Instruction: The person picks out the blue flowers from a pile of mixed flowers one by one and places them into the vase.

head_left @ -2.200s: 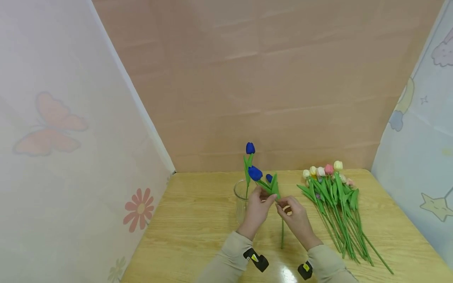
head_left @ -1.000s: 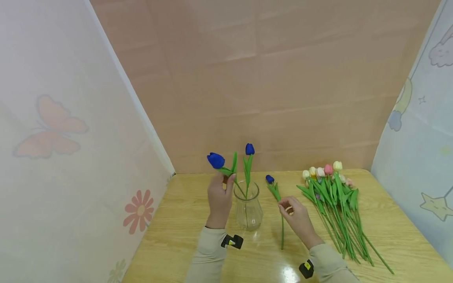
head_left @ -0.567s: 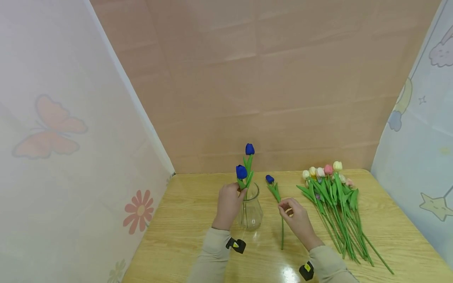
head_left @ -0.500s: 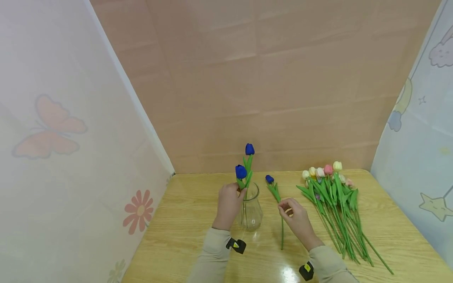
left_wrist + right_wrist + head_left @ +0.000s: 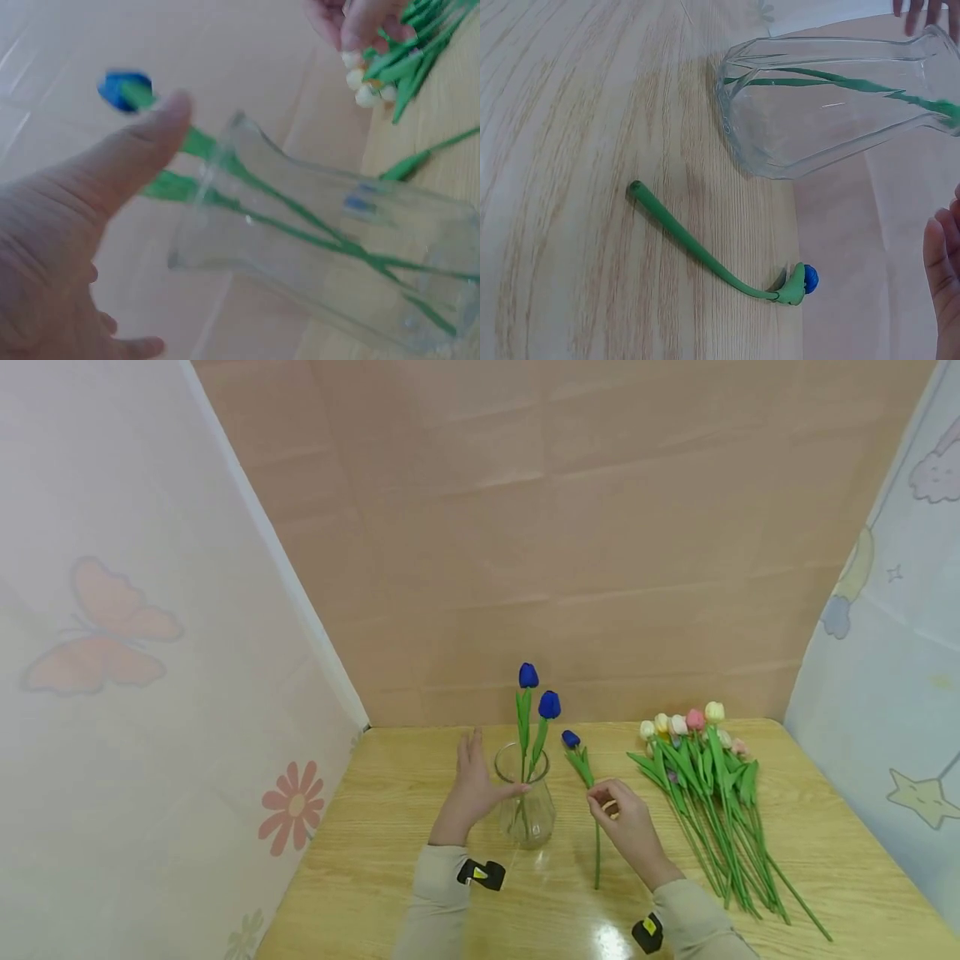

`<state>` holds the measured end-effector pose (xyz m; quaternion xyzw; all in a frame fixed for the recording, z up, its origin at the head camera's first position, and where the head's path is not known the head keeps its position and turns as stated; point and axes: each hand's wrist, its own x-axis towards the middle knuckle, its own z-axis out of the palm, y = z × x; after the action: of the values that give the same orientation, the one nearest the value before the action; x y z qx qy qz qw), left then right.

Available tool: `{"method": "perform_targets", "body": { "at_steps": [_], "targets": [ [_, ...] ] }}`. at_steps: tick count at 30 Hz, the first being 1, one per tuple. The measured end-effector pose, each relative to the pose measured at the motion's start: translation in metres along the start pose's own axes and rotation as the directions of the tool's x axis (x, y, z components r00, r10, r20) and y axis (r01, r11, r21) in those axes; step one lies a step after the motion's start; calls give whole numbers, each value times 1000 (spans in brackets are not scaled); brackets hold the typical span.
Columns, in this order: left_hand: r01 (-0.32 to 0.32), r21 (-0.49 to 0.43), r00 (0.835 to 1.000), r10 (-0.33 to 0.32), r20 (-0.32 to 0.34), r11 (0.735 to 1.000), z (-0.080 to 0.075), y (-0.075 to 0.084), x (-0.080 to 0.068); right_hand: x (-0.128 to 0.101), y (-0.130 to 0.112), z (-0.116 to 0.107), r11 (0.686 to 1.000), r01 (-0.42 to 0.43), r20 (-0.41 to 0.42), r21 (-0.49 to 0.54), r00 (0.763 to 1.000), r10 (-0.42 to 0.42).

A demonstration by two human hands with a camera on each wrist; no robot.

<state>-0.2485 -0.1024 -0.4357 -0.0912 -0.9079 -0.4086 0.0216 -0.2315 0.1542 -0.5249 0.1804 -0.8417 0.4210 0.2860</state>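
Nearest the person, the right hand point(image 5: 628, 827) rests on the wooden table point(image 5: 390, 860) with its fingers curled over the stem of a blue tulip point(image 5: 583, 770) that lies flat on the wood, bloom pointing toward the back wall (whether the fingertips actually pinch the stem or only touch it, I cannot tell). Just left of it stands a clear glass vase point(image 5: 527, 802), upright, with two blue tulips point(image 5: 538, 703) standing in it, stems crossing inside the glass. The left hand point(image 5: 470, 785) is beside the vase on its left, fingers straight and spread, the thumb reaching toward the glass near the rim; it holds nothing. To the right of the lying tulip, well apart from the vase, a bunch of tulips point(image 5: 705, 777) in cream, pink and yellow lies on the table, blooms toward the back. Behind the table rises a plain tan wall point(image 5: 570, 527).
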Motion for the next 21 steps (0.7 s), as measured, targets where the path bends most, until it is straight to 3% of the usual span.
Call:
{"method": "perform_targets", "body": {
  "at_steps": [4,9,14,21],
  "targets": [
    [71,19,991,-73,111,997,2,-15,-5,1,-1,0,1000,-3,4,-10,1000,3],
    [143,41,965,-148,216,989,21,-39,-10,0,-1,1,1000,-5,5,-13,1000,5],
    [219,-21,951,-208,228,976,41,-57,-12,-1,1,1,1000,-6,5,-19,1000,6],
    [201,-81,965,-183,189,976,63,-77,-8,-3,3,-1,1000,-20,11,-19,1000,20]
  ]
}}
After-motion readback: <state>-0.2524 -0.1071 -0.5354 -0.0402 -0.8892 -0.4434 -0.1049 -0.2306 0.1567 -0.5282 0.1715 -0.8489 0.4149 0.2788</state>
